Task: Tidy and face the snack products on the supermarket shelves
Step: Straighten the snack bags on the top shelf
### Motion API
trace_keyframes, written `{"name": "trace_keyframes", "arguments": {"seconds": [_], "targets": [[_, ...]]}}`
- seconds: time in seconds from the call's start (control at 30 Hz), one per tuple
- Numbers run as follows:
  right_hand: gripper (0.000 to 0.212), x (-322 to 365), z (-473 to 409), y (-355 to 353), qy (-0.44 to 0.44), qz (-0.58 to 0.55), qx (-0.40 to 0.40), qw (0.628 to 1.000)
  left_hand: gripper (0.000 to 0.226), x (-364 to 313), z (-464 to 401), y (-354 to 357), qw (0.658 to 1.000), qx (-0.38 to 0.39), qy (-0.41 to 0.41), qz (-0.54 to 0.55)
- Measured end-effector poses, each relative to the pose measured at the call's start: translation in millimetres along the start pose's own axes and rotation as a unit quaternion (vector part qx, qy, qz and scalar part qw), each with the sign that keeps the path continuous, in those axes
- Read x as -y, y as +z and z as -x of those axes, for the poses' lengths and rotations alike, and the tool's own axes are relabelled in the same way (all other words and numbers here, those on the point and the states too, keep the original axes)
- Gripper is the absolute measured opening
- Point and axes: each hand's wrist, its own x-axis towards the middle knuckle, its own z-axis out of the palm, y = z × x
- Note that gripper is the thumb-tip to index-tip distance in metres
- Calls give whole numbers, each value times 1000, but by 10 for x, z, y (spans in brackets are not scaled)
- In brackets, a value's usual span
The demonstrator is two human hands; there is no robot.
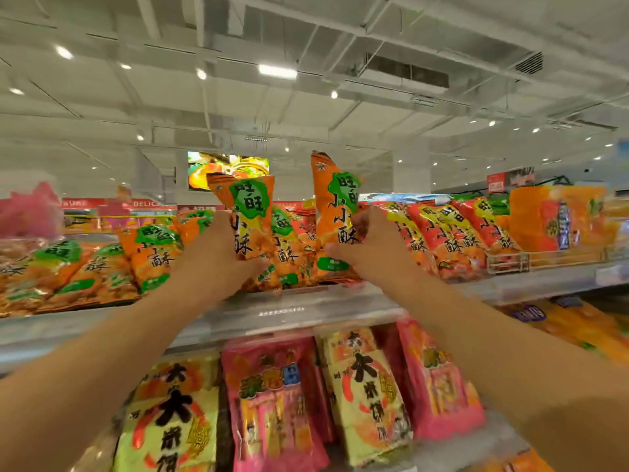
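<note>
- Up on the top shelf point(306, 306), the left hand point(218, 257) grips an orange snack bag point(250, 216) by its lower half, fingers curled round the bag's left side, and holds it upright.
- Just beside it, the right hand point(369, 247) holds a second orange bag point(335, 206), also upright, with the fingers wrapped round its lower right edge and the thumb pressed to the front.
- Between the two raised bags, more orange bags of the same kind point(287, 240) stand in the row, partly hidden by both hands.
- To the left, orange bags point(149, 253) lie tilted back and overlapping one another.
- To the right, red-and-yellow bags point(442, 233) lean in a slanted row against a wire divider point(507, 262).
- Below the shelf edge hang yellow packs point(177, 413) and pink packs point(272, 396), side by side; both forearms cross in front of them.
</note>
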Motion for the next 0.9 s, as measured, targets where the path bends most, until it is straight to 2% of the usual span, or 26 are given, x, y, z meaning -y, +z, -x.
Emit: {"name": "trace_keyframes", "arguments": {"seconds": [0.13, 0.3, 0.4, 0.5, 0.67, 0.9], "targets": [[60, 21, 21, 346, -26, 15, 73, 997, 87, 85, 49, 100, 999, 24, -18, -35], [55, 15, 152, 484, -97, 89, 81, 988, 92, 149, 26, 56, 998, 56, -26, -33], [60, 2, 198, 492, -91, 117, 77, 986, 100, 167, 81, 79, 998, 50, -25, -26], [65, 2, 213, 500, -84, 143, 74, 983, 92, 174, 116, 122, 999, 8, -34, 8], [68, -47, 316, 458, -121, 153, 61, 979, 78, 200, 153, 124, 998, -16, 7, -56], [67, -20, 397, 506, -126, 192, 60, 971, 90, 181, 233, 144, 994, -25, 15, -104]]}}
